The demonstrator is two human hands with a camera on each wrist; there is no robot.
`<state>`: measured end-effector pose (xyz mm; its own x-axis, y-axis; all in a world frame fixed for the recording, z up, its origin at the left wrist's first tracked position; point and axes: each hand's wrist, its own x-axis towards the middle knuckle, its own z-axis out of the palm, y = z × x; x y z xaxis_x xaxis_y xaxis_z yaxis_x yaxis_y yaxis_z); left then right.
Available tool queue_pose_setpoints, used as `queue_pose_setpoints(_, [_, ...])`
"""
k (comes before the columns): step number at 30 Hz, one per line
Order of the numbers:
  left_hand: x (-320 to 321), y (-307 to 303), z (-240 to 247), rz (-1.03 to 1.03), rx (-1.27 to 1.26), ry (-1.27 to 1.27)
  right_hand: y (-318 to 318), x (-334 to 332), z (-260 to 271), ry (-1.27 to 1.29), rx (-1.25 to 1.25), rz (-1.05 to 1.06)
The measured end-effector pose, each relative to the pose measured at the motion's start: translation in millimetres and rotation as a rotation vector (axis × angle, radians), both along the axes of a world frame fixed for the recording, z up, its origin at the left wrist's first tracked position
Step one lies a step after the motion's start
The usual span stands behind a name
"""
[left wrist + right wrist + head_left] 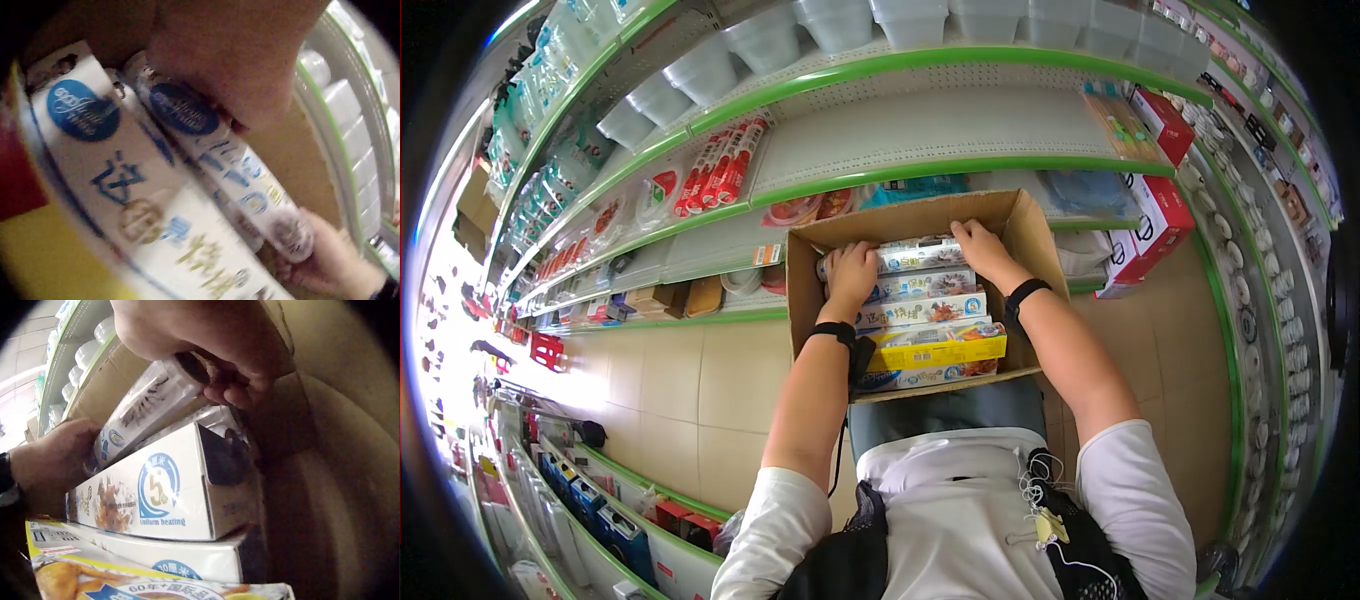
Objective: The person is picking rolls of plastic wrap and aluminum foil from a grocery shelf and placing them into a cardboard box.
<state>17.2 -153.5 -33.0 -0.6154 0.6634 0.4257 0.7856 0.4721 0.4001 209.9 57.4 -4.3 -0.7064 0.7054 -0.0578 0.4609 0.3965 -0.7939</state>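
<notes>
An open cardboard box [805,300] holds several long packs lying side by side. Both hands grip the farthest one, a rounded white roll pack [915,255], by its ends: the left hand [853,275] at its left end, the right hand [985,250] at its right end. In the right wrist view, curled fingers of the right hand [206,337] hold the end of the roll pack [140,406]. The left wrist view shows the left hand [225,56] over the other end. Nearer the body lie a white carton [920,310] and a yellow carton [940,347].
Green-edged shelves [880,180] stand beyond the box, with red tubular packs [725,165] at left and a red carton [1150,225] at right. White plastic tubs [835,25] line the upper shelf. Tiled floor [680,375] shows at left, and another shelf runs along the right.
</notes>
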Motion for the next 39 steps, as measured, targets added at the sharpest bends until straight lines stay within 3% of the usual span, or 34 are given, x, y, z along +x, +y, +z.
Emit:
queue_pose_setpoints(1, [0.7,-0.6,18.4,-0.039,-0.108,-0.246,-0.6,2.3,0.1,0.051,-0.041,0.015])
queue_pose_setpoints(4, [15.6,-4.4,34.6,-0.07,-0.179,-0.193,5.3,-4.7,-8.3,0.171,-0.081,0.024])
queue_pose_setpoints(6, [14.5,-9.0,29.6,-0.107,-0.117,-0.154,8.1,-7.6,3.8,0.236,-0.415,0.11])
queue_pose_setpoints(8, [11.0,-9.1,33.8,-0.083,-0.168,-0.153,5.5,-9.4,5.8,0.287,-0.481,0.118])
queue_pose_setpoints(16, [8.9,-13.6,51.0,-0.182,-0.19,-0.208,-10.7,-5.8,23.4,0.396,-0.188,0.233])
queue_pose_setpoints(23, [6.0,-8.1,38.7,-0.181,-0.157,-0.16,-12.3,-6.2,40.5,0.417,0.069,0.158])
queue_pose_setpoints(33, [11.2,-4.5,30.3,-0.149,-0.183,-0.185,-1.8,-9.9,16.2,0.333,0.019,0.133])
queue_pose_setpoints(39, [7.3,-3.6,35.1,-0.13,-0.222,-0.222,-6.5,-3.5,24.3,0.288,0.111,0.138])
